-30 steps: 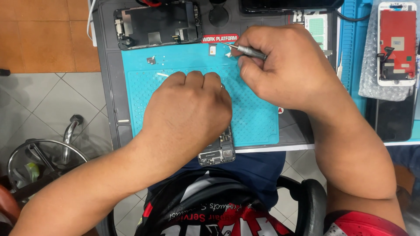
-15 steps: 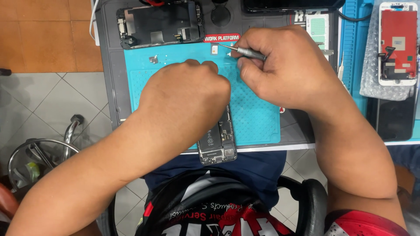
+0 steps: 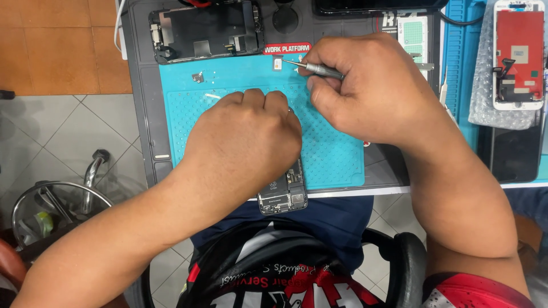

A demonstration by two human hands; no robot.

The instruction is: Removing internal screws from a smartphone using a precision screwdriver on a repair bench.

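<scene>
My left hand (image 3: pixel 245 142) is curled over an opened phone (image 3: pixel 282 194) lying on a teal work mat (image 3: pixel 337 159); only the phone's near end with its circuit board shows below my knuckles. My right hand (image 3: pixel 365 85) grips a slim metal screwdriver (image 3: pixel 319 69), its tip pointing left toward a small part (image 3: pixel 278 63) at the mat's far edge. Most of the phone is hidden under my left hand.
A second opened phone housing (image 3: pixel 205 31) lies at the back of the grey bench. A small metal bracket (image 3: pixel 198 77) rests on the mat. A phone screen with a red back (image 3: pixel 518 54) sits on bubble wrap at right. A metal stool (image 3: pixel 63 205) stands on the tiled floor at left.
My left hand and the phone beneath it shifted slightly toward me and to the right. My right hand kept the screwdriver at the mat's far edge.
</scene>
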